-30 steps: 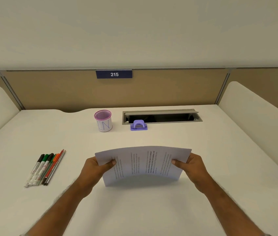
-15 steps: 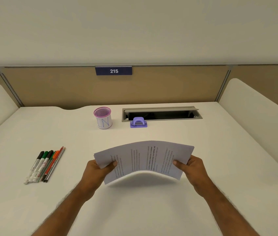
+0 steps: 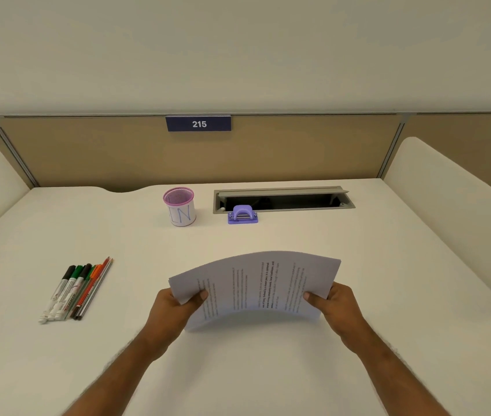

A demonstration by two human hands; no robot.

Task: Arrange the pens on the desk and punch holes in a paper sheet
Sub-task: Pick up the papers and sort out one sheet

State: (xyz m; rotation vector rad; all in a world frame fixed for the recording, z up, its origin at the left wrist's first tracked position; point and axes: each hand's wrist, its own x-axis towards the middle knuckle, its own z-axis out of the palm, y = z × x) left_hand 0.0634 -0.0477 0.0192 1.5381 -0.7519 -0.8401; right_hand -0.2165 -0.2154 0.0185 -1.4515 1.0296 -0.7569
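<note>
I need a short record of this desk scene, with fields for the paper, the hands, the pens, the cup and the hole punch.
paper: printed sheets bowed upward, held above the desk
left hand: grips the left edge
right hand: grips the right edge
pens: side by side on the desk, left
cup: pink-rimmed, upright, far centre
hole punch: purple, right of the cup
</note>
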